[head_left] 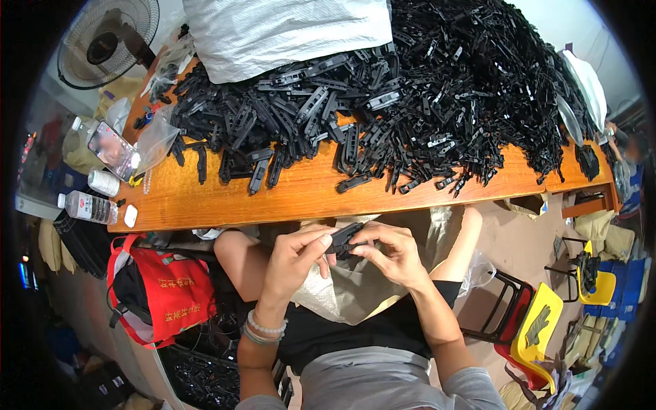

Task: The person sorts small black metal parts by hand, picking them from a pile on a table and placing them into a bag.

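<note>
Over my lap, just off the table's front edge, both of my hands are closed round one small black plastic part (347,236). My left hand (298,258) grips its left end between thumb and fingers. At the other end, my right hand (395,254) pinches it with thumb and forefinger; fine details there are too small to make out. A beige woven sack (335,301) lies across my lap under the hands. On the wooden table (287,205) ahead, a heap of longer black plastic parts (260,116) lies left of a big pile of smaller black pieces (471,89).
A white woven sack (287,34) rests on the heap. At the table's left stand a phone (113,150), a clear bottle (89,207) and a white tub (103,183). A red bag (171,290) is left of my legs; a yellow stool (536,335) with a glove is right.
</note>
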The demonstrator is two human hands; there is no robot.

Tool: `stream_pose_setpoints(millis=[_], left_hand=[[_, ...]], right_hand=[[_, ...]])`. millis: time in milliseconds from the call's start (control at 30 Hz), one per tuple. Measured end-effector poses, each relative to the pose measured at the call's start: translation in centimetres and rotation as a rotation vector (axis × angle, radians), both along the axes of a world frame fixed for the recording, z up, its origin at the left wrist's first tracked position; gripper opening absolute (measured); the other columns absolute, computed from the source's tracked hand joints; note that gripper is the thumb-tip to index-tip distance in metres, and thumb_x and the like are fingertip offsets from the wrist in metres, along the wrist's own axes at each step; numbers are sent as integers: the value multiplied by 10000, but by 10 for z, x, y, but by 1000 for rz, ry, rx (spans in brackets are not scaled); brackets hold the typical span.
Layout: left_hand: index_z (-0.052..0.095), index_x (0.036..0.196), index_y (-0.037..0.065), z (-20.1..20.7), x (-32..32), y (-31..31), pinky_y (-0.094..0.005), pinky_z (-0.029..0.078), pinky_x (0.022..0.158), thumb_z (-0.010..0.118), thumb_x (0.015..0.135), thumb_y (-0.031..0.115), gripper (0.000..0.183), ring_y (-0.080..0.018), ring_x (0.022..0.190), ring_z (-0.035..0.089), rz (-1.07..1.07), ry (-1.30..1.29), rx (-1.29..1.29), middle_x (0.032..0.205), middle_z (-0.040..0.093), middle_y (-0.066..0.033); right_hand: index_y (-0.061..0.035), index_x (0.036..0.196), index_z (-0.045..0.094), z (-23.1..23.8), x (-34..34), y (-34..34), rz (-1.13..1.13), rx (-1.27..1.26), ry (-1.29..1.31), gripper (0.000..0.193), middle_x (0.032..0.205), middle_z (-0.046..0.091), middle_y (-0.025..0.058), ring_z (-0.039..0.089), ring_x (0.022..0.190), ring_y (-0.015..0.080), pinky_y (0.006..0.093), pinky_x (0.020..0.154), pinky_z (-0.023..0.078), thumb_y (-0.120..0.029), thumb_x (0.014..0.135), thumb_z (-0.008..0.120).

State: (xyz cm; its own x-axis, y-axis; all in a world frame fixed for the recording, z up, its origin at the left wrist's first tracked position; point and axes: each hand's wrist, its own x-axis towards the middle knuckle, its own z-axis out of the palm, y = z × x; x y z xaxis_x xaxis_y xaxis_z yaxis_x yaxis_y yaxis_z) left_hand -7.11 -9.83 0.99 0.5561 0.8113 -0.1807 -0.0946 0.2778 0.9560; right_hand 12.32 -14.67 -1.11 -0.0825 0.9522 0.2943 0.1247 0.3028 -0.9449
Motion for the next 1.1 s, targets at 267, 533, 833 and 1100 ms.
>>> stream_pose_setpoints(millis=[267,533,833,1100], left_hand=[[578,1062,-27,7,13,-18,-344,492,570,666,796,23,284,-283,659,647,49,410,722,773,626,-172],[605,1017,-35,14,15,-20,-328,486,560,724,733,31,314,-291,643,639,-41,439,839,755,636,-168],[566,1058,-15,7,17,-17,-367,478,572,669,793,44,291,-318,664,610,-102,405,861,766,602,-156],[599,1037,-16,-5,16,-10,-368,482,617,688,790,79,279,-324,682,611,-130,391,754,792,609,-160]], right_hand=[[-10,1015,637,-2,0,-6,-175,143,-87,267,834,596,109,545,709,213,317,649,445,-62,763,707],[7,1058,600,11,11,-15,-113,221,-314,345,896,605,135,585,810,287,360,730,423,-91,741,695],[1,933,645,8,8,-19,-207,197,-332,256,798,632,112,610,755,256,330,698,419,-37,691,720],[16,953,653,5,21,-16,-86,68,-266,314,848,645,114,612,809,268,352,741,456,-80,675,761]])
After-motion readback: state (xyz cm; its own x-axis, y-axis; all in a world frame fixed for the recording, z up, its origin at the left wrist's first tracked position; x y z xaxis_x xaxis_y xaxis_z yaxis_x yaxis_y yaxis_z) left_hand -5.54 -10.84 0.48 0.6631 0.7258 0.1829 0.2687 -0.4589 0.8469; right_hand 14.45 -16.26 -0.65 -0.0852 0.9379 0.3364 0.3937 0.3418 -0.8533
